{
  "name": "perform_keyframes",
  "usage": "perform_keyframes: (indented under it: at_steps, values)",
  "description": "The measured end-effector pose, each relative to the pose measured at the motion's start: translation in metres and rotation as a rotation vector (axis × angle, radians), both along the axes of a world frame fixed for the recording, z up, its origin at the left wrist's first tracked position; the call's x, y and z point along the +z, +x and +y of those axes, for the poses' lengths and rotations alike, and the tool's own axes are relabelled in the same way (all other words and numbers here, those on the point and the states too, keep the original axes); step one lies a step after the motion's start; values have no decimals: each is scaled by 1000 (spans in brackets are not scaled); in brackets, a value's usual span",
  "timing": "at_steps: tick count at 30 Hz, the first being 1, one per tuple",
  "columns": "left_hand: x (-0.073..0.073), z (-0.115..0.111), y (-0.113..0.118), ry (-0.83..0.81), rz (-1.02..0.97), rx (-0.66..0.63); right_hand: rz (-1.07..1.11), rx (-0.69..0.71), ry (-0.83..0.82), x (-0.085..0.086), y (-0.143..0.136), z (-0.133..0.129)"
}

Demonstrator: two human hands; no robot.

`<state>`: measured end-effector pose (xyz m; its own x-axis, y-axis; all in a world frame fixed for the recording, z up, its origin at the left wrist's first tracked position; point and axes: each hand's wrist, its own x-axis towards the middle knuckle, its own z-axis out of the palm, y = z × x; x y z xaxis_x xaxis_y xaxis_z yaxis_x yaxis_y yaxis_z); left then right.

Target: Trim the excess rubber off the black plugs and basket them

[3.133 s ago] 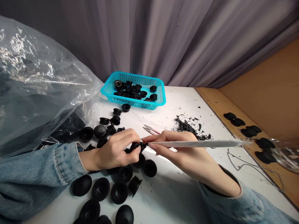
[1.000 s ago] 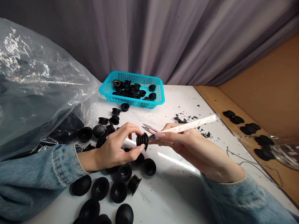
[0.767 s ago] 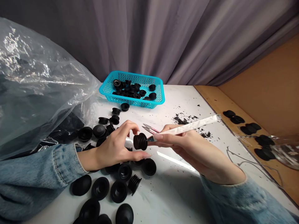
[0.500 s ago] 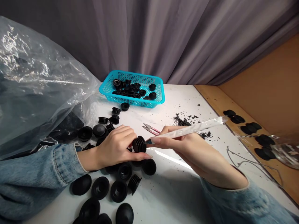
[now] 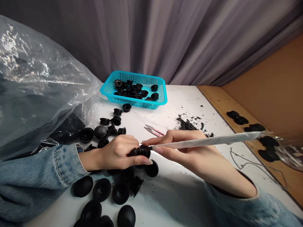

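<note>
My left hand (image 5: 120, 153) is closed around a black ribbed plug (image 5: 144, 152), its thumb stretched along the near side. In my right hand (image 5: 187, 146) a white-wrapped tool (image 5: 213, 140) is pinched, its tip meeting the plug's right side and its long end pointing right. Several other black plugs (image 5: 101, 190) lie under and around my left hand. Just beyond my right fingertips rest thread snips (image 5: 152, 130) with pink handles. Black shavings (image 5: 187, 122) are scattered past my right hand.
A turquoise basket (image 5: 163, 91) holding black plugs stands at the back. Clear plastic bags (image 5: 42, 82) fill the left side. On the wooden ledge (image 5: 213, 97) at right lie black caps (image 5: 241, 120). A bent wire (image 5: 253, 164) lies near the right edge.
The wrapped tool has swung flatter, its far end moving right and down. The plug in my left hand has turned, and my right index finger now reaches over beside it.
</note>
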<state>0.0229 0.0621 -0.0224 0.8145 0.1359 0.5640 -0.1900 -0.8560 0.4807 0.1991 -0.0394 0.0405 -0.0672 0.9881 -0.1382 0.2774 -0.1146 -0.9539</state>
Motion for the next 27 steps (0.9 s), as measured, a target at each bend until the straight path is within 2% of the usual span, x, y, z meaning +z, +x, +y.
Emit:
perform_keyframes:
  at_steps: [13, 21, 27]
  values:
    - [-1, -1, -2, -148, 43, -104, -28, 100, 118, -2, 4, 2]
    - [-2, -2, -2, -187, 57, -123, -77, 112, 34, 3, 5, 3]
    - [-1, -2, -2, -193, 64, -122, -110, 113, 56, 1, 6, 3]
